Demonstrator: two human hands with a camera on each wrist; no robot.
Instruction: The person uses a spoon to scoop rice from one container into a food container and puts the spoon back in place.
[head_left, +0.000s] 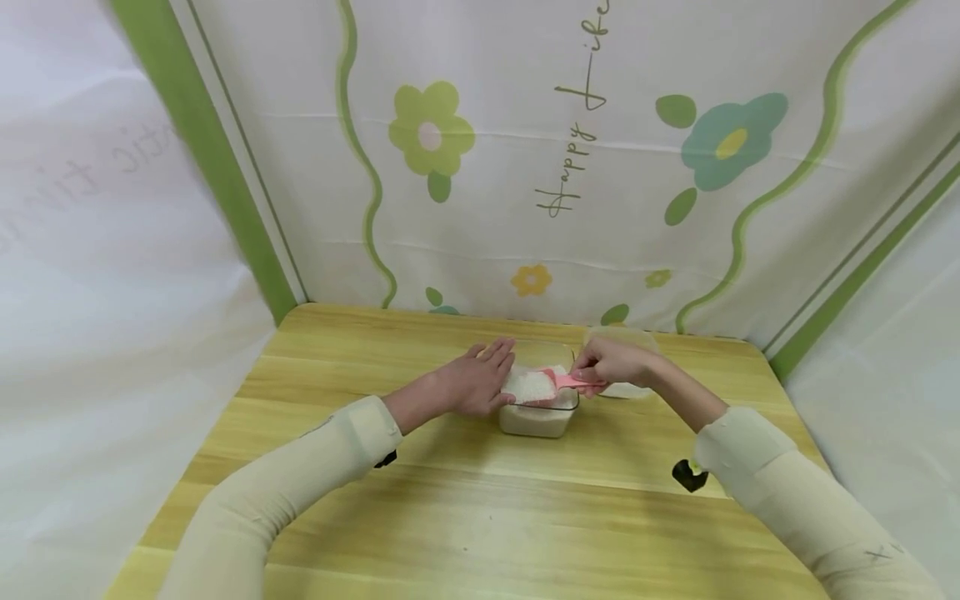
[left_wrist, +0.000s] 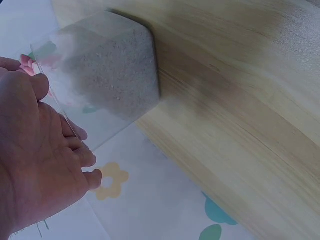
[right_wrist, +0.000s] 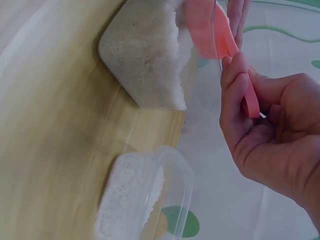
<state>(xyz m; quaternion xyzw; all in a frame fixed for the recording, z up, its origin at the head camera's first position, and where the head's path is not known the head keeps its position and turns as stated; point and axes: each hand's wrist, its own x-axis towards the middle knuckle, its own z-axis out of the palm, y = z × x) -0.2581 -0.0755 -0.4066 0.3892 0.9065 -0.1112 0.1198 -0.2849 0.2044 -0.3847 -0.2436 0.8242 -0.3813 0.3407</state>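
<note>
A clear rectangular container (head_left: pixel 538 425) stands near the back of the table, partly filled with a white grainy substance (right_wrist: pixel 150 55). My left hand (head_left: pixel 477 383) rests at its left rim with fingers extended; in the left wrist view the fingertips lie along the rim. My right hand (head_left: pixel 615 363) pinches the handle of a pink scoop (right_wrist: pixel 235 47) from the right side. A heap of the white grains (head_left: pixel 531 386) fills the scoop's bowl, which sits at the container's mouth, above the grains inside.
Behind and below my right hand is a second, lower translucent tub (right_wrist: pixel 180 185), also with white grains in it. The wooden table (head_left: pixel 480 525) ends at the back against a white curtain (head_left: pixel 487 217) printed with flowers, and more white sheeting hangs on both sides.
</note>
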